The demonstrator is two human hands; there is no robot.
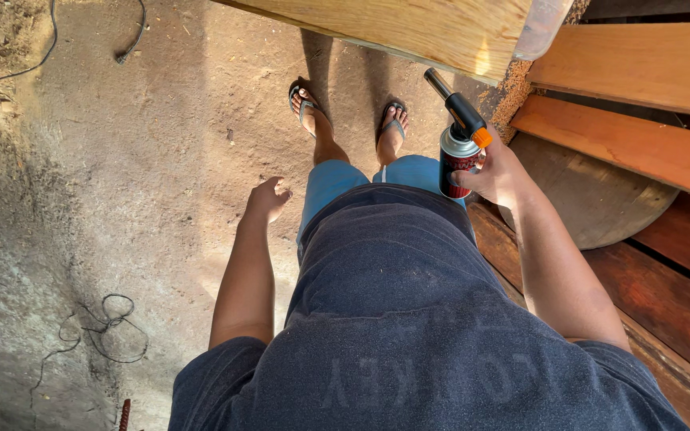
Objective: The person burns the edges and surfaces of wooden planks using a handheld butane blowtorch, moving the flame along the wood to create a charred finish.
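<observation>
My right hand (pixel 498 172) grips a gas torch (pixel 458 152): a red and black canister with a silver top, an orange knob and a black nozzle that points up and to the left. The torch sits upright in front of my waist, just below the edge of a pale wooden board (pixel 409 28). My left hand (pixel 267 198) hangs at my side with loosely curled fingers and holds nothing. Below are my two feet in flip-flops (pixel 309 108) on a dirt floor.
Reddish wooden planks (pixel 640 148) and a round wooden disc (pixel 592 199) lie stacked to the right. Sawdust (pixel 513 92) is piled by the planks. Thin wires (pixel 109 327) curl on the dirt at lower left, and a cable (pixel 125 52) runs at upper left.
</observation>
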